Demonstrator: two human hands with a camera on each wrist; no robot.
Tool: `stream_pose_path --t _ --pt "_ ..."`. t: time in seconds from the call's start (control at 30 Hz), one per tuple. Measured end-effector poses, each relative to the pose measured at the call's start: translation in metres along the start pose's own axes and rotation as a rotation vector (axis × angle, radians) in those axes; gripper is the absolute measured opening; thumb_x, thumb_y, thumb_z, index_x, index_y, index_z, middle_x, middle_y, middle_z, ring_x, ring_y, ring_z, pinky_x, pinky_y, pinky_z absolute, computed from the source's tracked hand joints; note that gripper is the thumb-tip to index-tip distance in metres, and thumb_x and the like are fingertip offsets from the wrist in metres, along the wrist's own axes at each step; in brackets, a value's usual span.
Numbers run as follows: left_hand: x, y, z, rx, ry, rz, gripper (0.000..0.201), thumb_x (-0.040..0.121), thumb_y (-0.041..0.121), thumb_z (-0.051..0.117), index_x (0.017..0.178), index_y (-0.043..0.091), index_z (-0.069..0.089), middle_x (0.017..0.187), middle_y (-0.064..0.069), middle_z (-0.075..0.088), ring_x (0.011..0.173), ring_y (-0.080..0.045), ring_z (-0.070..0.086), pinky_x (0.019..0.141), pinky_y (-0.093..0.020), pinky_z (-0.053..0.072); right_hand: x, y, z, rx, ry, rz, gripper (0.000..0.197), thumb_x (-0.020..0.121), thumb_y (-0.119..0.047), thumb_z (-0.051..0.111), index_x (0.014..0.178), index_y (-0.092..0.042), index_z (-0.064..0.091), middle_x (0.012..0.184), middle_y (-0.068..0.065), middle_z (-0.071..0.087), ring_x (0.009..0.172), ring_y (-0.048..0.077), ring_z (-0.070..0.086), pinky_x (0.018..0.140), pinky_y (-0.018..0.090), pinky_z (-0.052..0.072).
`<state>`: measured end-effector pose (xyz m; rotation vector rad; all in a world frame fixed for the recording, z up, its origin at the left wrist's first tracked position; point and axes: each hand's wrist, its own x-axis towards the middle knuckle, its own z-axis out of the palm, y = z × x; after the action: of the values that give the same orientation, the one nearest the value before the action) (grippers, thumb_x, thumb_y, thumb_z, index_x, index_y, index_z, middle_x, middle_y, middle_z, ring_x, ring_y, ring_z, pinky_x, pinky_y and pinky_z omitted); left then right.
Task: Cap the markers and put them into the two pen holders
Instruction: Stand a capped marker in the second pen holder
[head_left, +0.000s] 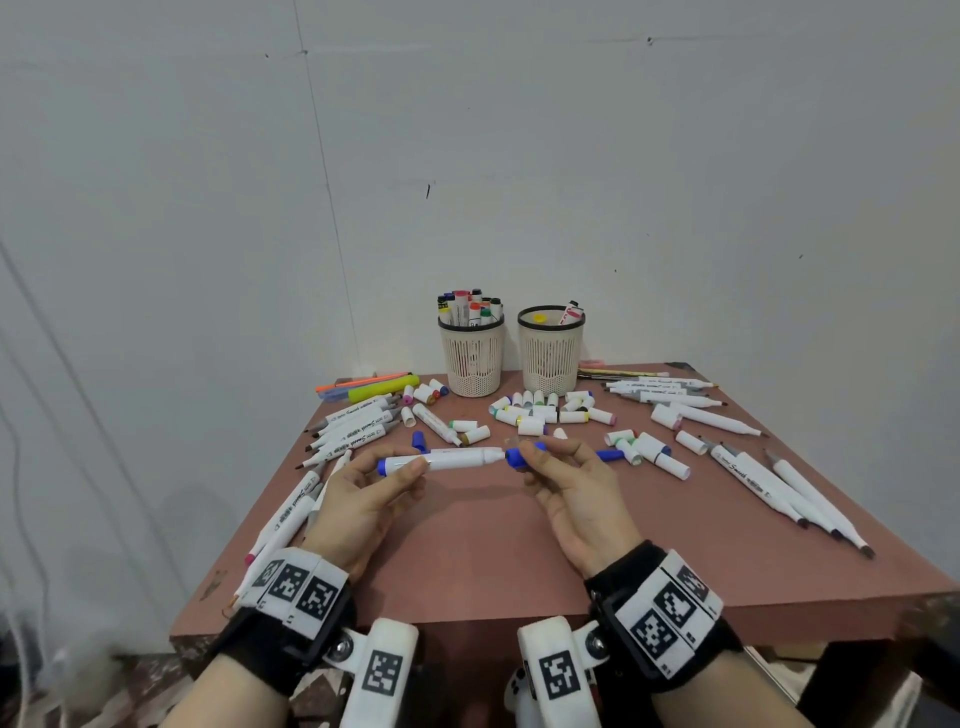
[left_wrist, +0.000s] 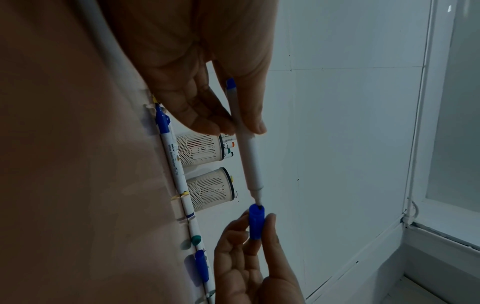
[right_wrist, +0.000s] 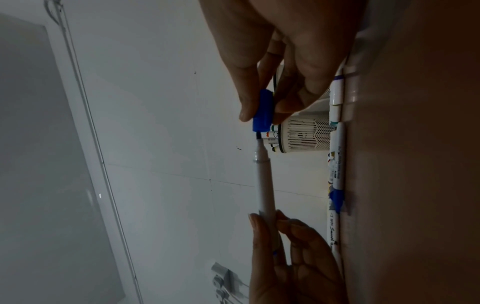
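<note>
The near end of the white marker (head_left: 447, 460) is partly covered by the left hand (head_left: 358, 499), and its dark nib can only be made out in the wrist views, where it is seen just entering the mouth of the blue cap (head_left: 517, 458). Much of that cap is hidden behind the fingertips of the right hand (head_left: 576, 493). Both wrist views are dim, and the printing on the barrels there is hard to read.

The marker is held level above the table (head_left: 493, 561), pinched between thumb and curled fingers of the left hand, with its blue tail cap towards the left. The blue cap is pinched by thumb and fingers of the right hand. Both palms are turned inward, wrists low over the near edge.

At the far edge two pen holders are stood side by side: the left pen holder (head_left: 471, 358) is filled with capped markers, the right pen holder (head_left: 549, 353) holds few. Loose caps (head_left: 540, 410) are scattered in front of them, uncapped markers (head_left: 353, 426) are laid along the left side and more markers (head_left: 769, 478) along the right. A bare strip of tabletop is left beneath and in front of the hands
</note>
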<state>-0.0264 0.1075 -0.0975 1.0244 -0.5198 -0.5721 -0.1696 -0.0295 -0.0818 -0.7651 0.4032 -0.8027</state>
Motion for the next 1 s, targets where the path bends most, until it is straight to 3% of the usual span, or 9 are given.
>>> stream_pose_path --t 0.17,0.23,0.3,0.4,0.47,0.6,0.73,1.0 --pt "-0.001 -0.003 0.001 0.075 -0.005 0.016 0.076 0.022 0.037 0.097 0.085 0.005 0.069 0.074 -0.009 0.069 0.065 -0.016 0.064 0.067 -0.022 0.057 -0.003 0.004 0.001 -0.130 -0.047 -0.004 0.024 0.074 0.014 0.066 0.083 -0.006 0.056 0.081 0.016 0.066 0.068 0.022 0.065 0.064 0.024 0.052" --pt "-0.002 -0.004 0.001 0.105 -0.020 -0.004 0.060 0.040 0.028 0.094 0.089 0.003 0.069 0.074 -0.010 0.068 0.068 -0.020 0.063 0.067 -0.023 0.057 -0.003 0.005 0.000 -0.186 -0.055 0.002 0.024 0.074 0.011 0.068 0.089 -0.005 0.061 0.077 0.011 0.068 0.070 0.021 0.065 0.067 0.024 0.053" --pt "-0.003 -0.004 0.002 0.155 -0.030 -0.025 0.041 0.057 0.017 0.080 0.093 0.001 0.069 0.073 -0.010 0.067 0.069 -0.021 0.059 0.069 -0.024 0.054 -0.002 0.005 -0.002 -0.212 -0.068 0.002 0.023 0.075 0.009 0.068 0.094 -0.003 0.065 0.078 0.010 0.069 0.070 0.018 0.066 0.068 0.022 0.054" --pt "-0.005 -0.005 0.002 0.259 -0.018 -0.043 0.031 0.062 0.019 0.074 0.088 0.004 0.072 0.071 -0.012 0.067 0.069 -0.021 0.057 0.072 -0.029 0.048 -0.003 0.007 -0.001 -0.233 -0.082 -0.010 0.022 0.076 0.008 0.068 0.097 0.000 0.066 0.080 0.010 0.070 0.067 0.015 0.066 0.070 0.023 0.055" --pt "-0.005 -0.006 0.003 0.336 -0.028 -0.052 0.029 0.064 0.023 0.073 0.087 0.005 0.073 0.071 -0.012 0.069 0.067 -0.019 0.059 0.067 -0.024 0.051 -0.003 0.009 0.000 -0.244 -0.076 -0.037 0.021 0.076 0.010 0.068 0.094 0.000 0.066 0.078 0.009 0.070 0.063 0.013 0.065 0.068 0.022 0.055" --pt "-0.004 -0.008 0.006 0.355 -0.018 -0.062 0.016 0.078 0.011 0.068 0.087 -0.003 0.070 0.067 -0.011 0.067 0.058 -0.013 0.061 0.061 -0.021 0.055 -0.003 0.011 0.001 -0.325 -0.073 -0.111 0.019 0.074 0.011 0.069 0.086 -0.003 0.067 0.076 0.008 0.069 0.060 0.011 0.063 0.067 0.020 0.055" --pt "-0.006 -0.008 0.008 0.316 -0.014 -0.077 0.020 0.083 0.009 0.064 0.084 -0.011 0.065 0.060 -0.010 0.062 0.050 -0.013 0.058 0.054 -0.022 0.054 -0.002 0.013 0.000 -0.425 -0.090 -0.135 0.019 0.074 0.011 0.070 0.080 -0.007 0.068 0.070 0.007 0.066 0.060 0.011 0.064 0.066 0.018 0.055" --pt "-0.009 -0.003 0.012 0.253 0.010 -0.080 0.012 0.085 0.008 0.063 0.088 -0.002 0.067 0.063 -0.008 0.066 0.054 -0.010 0.061 0.056 -0.019 0.054 -0.003 0.012 0.001 -0.294 -0.140 -0.096 0.017 0.076 0.011 0.066 0.083 -0.004 0.066 0.072 0.005 0.068 0.064 0.015 0.063 0.069 0.021 0.055"
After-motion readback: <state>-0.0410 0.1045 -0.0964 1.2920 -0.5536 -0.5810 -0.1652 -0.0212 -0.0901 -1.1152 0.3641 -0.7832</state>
